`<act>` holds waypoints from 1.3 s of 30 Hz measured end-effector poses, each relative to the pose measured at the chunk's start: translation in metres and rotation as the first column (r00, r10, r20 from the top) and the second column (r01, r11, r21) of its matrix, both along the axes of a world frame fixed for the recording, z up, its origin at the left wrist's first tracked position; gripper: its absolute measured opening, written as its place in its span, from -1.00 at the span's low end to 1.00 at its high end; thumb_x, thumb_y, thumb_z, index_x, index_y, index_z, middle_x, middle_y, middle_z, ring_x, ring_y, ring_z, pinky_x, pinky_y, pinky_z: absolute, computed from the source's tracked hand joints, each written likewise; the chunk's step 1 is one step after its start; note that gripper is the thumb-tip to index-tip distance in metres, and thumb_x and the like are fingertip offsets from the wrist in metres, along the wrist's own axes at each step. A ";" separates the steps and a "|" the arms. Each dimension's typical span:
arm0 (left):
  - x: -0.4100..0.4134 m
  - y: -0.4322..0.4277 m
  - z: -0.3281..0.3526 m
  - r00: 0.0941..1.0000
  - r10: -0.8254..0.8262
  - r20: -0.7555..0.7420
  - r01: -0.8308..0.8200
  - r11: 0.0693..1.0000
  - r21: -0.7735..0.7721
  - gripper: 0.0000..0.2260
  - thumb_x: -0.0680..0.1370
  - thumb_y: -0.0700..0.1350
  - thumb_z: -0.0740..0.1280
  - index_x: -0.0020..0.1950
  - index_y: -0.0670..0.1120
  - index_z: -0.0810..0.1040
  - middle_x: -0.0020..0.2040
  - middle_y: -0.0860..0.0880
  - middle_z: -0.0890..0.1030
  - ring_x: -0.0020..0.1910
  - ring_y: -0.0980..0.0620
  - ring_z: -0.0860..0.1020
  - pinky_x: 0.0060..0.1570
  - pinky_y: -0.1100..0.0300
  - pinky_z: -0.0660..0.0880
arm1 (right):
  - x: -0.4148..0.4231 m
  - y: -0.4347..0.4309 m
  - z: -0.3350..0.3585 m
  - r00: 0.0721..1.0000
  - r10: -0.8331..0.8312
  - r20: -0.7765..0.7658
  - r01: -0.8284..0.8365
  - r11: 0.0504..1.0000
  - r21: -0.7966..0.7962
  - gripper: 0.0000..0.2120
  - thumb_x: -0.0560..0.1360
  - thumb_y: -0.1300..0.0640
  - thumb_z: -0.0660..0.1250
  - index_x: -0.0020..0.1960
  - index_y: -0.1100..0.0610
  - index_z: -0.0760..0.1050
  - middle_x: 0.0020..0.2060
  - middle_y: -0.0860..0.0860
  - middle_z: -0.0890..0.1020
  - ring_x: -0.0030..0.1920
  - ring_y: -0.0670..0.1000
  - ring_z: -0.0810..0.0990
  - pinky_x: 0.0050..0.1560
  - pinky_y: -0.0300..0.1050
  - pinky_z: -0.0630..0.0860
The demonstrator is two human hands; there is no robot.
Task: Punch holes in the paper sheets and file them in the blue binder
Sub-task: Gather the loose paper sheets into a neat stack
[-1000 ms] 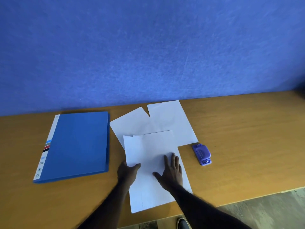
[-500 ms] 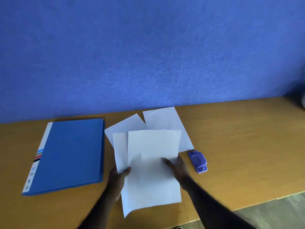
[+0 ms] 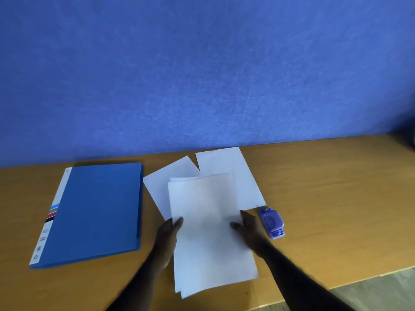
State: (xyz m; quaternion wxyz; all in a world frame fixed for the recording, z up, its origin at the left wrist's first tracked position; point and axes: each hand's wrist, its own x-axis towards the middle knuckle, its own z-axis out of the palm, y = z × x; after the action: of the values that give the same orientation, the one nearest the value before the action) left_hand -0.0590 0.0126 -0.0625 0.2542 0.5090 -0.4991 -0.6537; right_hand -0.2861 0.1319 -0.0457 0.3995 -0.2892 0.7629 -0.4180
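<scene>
While binder (image 3: 96, 212) lies left, hands (image 3: 167, 234) flank sheets (image 3: 211, 234)

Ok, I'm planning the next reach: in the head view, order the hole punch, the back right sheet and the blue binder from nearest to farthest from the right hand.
From the right hand:
1. Hole punch, just to its right.
2. Back right sheet, behind it near the wall.
3. Blue binder, far left, beyond the left hand.
</scene>
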 end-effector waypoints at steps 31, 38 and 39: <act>-0.062 -0.052 -0.005 0.471 0.107 0.875 -0.126 0.991 -0.054 0.02 0.30 0.33 0.46 0.49 -0.23 0.10 0.52 -0.28 0.12 0.43 -0.30 0.23 0.31 -0.17 0.30 | -0.048 -0.024 0.011 0.996 -0.067 -0.055 0.073 0.990 0.118 -0.85 0.51 0.27 0.34 0.06 0.14 0.59 -0.12 0.08 0.67 -0.15 0.02 0.59 -0.16 -0.16 0.55; -0.065 -0.064 -0.007 0.517 0.116 0.848 -0.182 0.983 -0.024 0.02 0.24 0.23 0.56 0.47 -0.20 0.12 0.49 -0.26 0.18 0.39 -0.29 0.29 0.30 -0.18 0.36 | -0.049 -0.033 0.010 0.998 -0.056 -0.010 0.057 0.994 0.098 -0.85 0.51 0.33 0.32 0.02 0.16 0.59 -0.19 0.03 0.66 -0.21 0.00 0.57 -0.24 -0.18 0.54; -0.064 -0.065 -0.007 0.539 0.126 0.833 -0.176 0.984 -0.035 0.02 0.22 0.20 0.58 0.46 -0.20 0.14 0.45 -0.25 0.26 0.35 -0.29 0.34 0.25 -0.16 0.42 | -0.048 -0.034 0.009 0.999 -0.048 -0.009 0.049 0.994 0.097 -0.85 0.51 0.33 0.31 0.02 0.15 0.59 -0.20 0.02 0.66 -0.21 -0.01 0.57 -0.27 -0.23 0.53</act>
State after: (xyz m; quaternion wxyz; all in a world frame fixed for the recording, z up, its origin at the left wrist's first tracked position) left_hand -0.1229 -0.0520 -0.0696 0.0297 0.8048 -0.4965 -0.3240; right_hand -0.3339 0.0978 -0.0364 0.4003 -0.2523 0.7904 -0.3889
